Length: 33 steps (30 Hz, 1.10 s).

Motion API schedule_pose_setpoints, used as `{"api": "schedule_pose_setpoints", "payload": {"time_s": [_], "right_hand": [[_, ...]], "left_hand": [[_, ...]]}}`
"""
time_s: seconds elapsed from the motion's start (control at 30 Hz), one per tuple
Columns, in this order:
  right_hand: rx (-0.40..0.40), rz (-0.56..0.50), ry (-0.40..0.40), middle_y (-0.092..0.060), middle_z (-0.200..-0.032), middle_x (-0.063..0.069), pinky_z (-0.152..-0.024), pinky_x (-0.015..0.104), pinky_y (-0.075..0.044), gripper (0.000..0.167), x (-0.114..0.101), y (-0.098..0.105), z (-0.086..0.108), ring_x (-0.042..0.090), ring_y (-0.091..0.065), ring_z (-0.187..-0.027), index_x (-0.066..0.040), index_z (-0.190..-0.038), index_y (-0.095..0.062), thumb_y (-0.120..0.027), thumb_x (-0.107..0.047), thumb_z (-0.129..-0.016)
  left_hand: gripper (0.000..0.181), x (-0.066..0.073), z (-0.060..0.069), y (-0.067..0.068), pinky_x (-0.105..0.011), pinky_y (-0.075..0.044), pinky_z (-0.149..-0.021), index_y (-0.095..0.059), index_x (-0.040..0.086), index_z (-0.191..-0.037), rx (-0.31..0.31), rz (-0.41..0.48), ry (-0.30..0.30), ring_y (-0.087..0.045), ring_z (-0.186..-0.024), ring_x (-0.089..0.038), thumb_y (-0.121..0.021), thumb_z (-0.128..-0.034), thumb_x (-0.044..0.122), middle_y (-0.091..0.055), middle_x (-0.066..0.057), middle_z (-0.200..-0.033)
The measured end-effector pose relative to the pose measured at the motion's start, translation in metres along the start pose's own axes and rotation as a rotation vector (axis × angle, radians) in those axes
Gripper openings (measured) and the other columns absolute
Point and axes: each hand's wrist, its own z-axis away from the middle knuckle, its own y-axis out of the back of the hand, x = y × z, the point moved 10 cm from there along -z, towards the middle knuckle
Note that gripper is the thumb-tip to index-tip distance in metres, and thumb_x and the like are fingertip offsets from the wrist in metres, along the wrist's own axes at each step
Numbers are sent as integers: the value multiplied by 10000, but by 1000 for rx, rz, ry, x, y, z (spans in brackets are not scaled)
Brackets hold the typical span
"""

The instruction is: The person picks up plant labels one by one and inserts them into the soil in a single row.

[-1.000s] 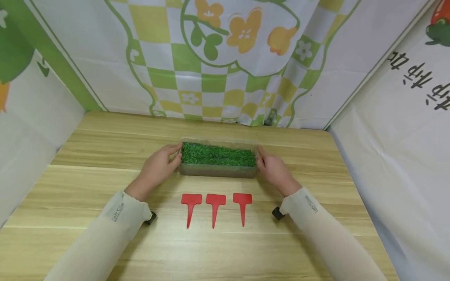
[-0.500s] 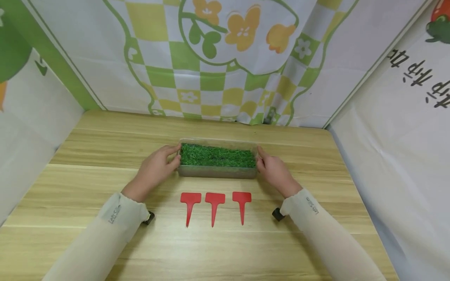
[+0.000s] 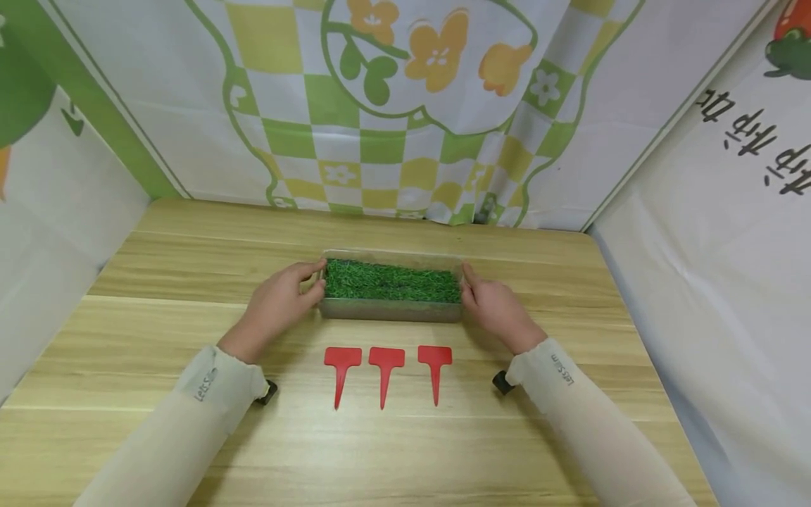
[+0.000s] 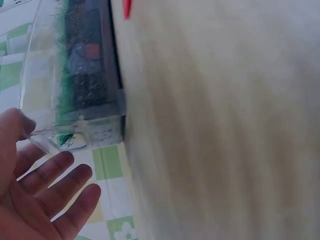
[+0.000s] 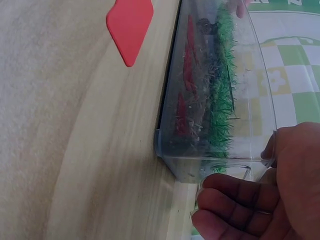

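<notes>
A long clear plastic box (image 3: 393,310) stands on the table, lined with green artificial grass (image 3: 393,280). At its left end my left hand (image 3: 279,303) pinches the rim; in the left wrist view the thumb (image 4: 22,125) is on the rim, with the other fingers spread. My right hand (image 3: 497,306) pinches the right end, its lower fingers curled beneath the rim in the right wrist view. Three red T-shaped plant labels lie in a row nearer me: a left one (image 3: 343,358), a middle one (image 3: 386,358) and a right one (image 3: 435,356).
The wood-grain table (image 3: 190,267) ends at the back against a checked cloth (image 3: 380,148) printed with flowers. White cloth walls (image 3: 709,282) rise on both sides. A small black device (image 3: 503,382) shows beneath the right cuff, and another under the left.
The box has slid very slightly toward the labels since a second ago, with both hands on its ends. Over the last half second hands and box stay practically still.
</notes>
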Motion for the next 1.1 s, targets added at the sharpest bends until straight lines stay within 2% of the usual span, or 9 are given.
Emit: {"api": "schedule_pose_setpoints", "payload": {"time_s": [0.27,0.33,0.4,0.43,0.5,0.57,0.67,0.93,1.1], "right_hand": [[18,1,14,-412,-531,-33,-454,298,-364,566,2,2,-1,92,-324,-428,-34,-1564,-312,-388,-270,-1055],[20,0,15,-409,-532,-35,-457,298,-366,566,2,3,-2,91,-326,-429,-35,-1562,-317,-390,-273,-1054],[14,-6,12,-408,-534,-36,-454,294,-366,569,3,2,-2,90,-328,-428,-37,-1565,-313,-388,-280,-1055],[12,-10,10,-408,-534,-34,-452,293,-366,570,3,2,-2,90,-328,-428,-38,-1566,-311,-389,-280,-1055],[9,-18,7,-412,-538,-31,-449,291,-366,572,4,1,-2,91,-331,-429,-43,-1569,-305,-394,-280,-1056],[8,-25,5,-418,-543,-30,-449,290,-370,572,4,1,-2,91,-337,-431,-46,-1570,-302,-403,-278,-1057],[12,-23,2,-425,-549,-29,-456,293,-375,572,4,1,-2,92,-346,-436,-53,-1572,-301,-405,-282,-1058],[-8,-65,-11,-459,-548,-14,-450,293,-372,577,4,1,1,104,-364,-439,-78,-1585,-276,-395,-293,-1062],[-22,-52,-16,-556,-621,-26,-498,297,-406,604,10,2,0,111,-449,-485,-130,-1583,-301,-427,-390,-1052]], "left_hand": [[529,-1,0,1,-320,-384,-468,-429,225,-1534,-2,12,18,-437,-556,-202,-516,-1026,344,-449,-120,-1548],[544,-2,-1,1,-329,-389,-484,-411,241,-1543,-12,10,20,-485,-603,-219,-519,-1023,358,-436,-111,-1558],[563,-2,-2,1,-357,-426,-522,-389,262,-1554,-27,15,21,-628,-778,-269,-525,-1017,366,-432,-95,-1563],[573,-2,-3,0,-388,-473,-578,-376,271,-1560,-37,15,18,-662,-918,-296,-525,-1016,372,-430,-85,-1566],[592,-3,-5,0,-482,-537,-735,-351,294,-1568,-56,21,16,-616,-1193,-336,-527,-1011,387,-427,-59,-1570],[603,-5,-7,-1,-576,-519,-891,-335,314,-1571,-75,28,19,-524,-1338,-353,-527,-1007,409,-426,-40,-1572],[614,-8,-8,-2,-649,-442,-1003,-326,327,-1572,-100,34,23,-502,-1355,-368,-522,-1006,459,-421,-52,-1575],[633,-12,-12,-6,-666,-416,-1021,-308,319,-1578,-129,31,10,-506,-1347,-378,-501,-1009,517,-497,-110,-1510],[632,-13,-12,-7,-680,-404,-1020,-288,335,-1582,-137,35,24,-508,-1343,-376,-491,-1013,519,-505,-118,-1501]]}}
